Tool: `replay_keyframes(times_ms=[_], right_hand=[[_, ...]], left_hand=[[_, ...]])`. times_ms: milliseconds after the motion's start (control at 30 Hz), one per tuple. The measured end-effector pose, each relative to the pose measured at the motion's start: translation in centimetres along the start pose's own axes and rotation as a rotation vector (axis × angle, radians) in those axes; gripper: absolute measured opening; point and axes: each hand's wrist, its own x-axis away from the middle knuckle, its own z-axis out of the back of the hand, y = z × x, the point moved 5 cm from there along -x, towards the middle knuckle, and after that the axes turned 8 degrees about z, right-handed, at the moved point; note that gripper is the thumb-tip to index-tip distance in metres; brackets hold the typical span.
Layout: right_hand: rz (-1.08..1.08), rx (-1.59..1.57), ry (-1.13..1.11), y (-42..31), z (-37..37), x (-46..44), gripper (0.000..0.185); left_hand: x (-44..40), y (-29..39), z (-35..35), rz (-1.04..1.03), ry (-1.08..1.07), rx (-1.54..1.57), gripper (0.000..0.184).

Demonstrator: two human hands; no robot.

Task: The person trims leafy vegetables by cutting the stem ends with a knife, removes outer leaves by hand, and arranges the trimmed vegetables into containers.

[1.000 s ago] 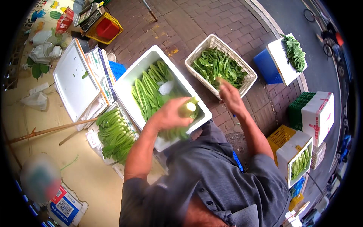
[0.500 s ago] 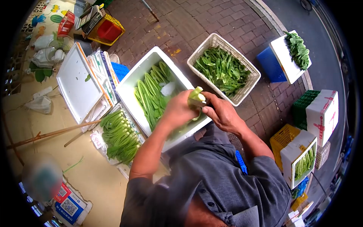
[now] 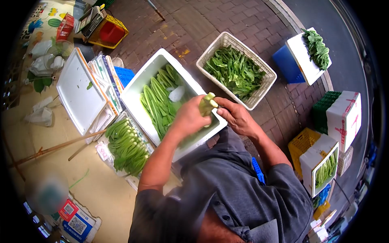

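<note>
My left hand [image 3: 193,116] is closed around thick pale-green vegetable stalks, their cut ends [image 3: 210,100] pointing up. Close against those ends is my right hand [image 3: 236,115], its fingers closed on a knife whose blade is mostly hidden now. Both hands are over the near right corner of a white foam box [image 3: 131,97]. Inside it lie long green leafy vegetables [image 3: 156,103] and a whitish translucent lump [image 3: 176,94]. The lower ends of the held stalks are hidden behind my left hand.
A cream plastic basket [image 3: 204,69] of leafy greens stands beyond my right hand. Bundled greens [image 3: 127,146] lie left of the foam box, near a leaning white lid [image 3: 81,91] and a stick [image 3: 60,143]. Stacked crates and foam boxes [image 3: 344,117] line the right.
The knife blade seen across the stalks earlier is now mostly out of sight. My right hand has shifted slightly, and the stalk ends are turned a little. The whole view has moved slightly.
</note>
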Motion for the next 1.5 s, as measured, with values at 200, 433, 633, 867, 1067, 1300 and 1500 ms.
replay_keyframes(times_ms=[200, 433, 633, 867, 1067, 1300, 1500], right_hand=[[0.01, -0.068, 0.048, 2.1, 0.2, 0.8, 0.038], [-0.29, -0.209, 0.215, 7.0, 2.0, 4.0, 0.04], [-0.577, -0.693, 0.865, 16.8, 9.3, 7.0, 0.059], [-0.725, -0.721, 0.868, 26.9, 10.1, 8.9, 0.073], [-0.845, -0.619, 0.797, 28.3, 4.9, 8.3, 0.066], [-0.903, -0.491, 0.672, 26.0, -2.4, 7.1, 0.056], [-0.913, -0.422, 0.608, 24.8, -6.6, 8.1, 0.054]], left_hand=[[-0.6, -0.4, -0.7, 0.017, -0.037, -0.023, 0.064], [-0.2, -1.1, -0.8, -0.025, 0.032, 0.023, 0.062], [5.7, -5.9, 7.6, 0.117, 0.157, 0.281, 0.061], [22.2, -11.1, 23.5, 0.332, 0.523, 0.092, 0.063], [27.1, -20.8, 24.0, 0.555, 0.35, -0.519, 0.058], [26.5, -42.6, 13.1, 0.794, 0.161, -0.633, 0.072], [28.0, -51.6, 6.8, 0.633, 0.385, -0.43, 0.075]])
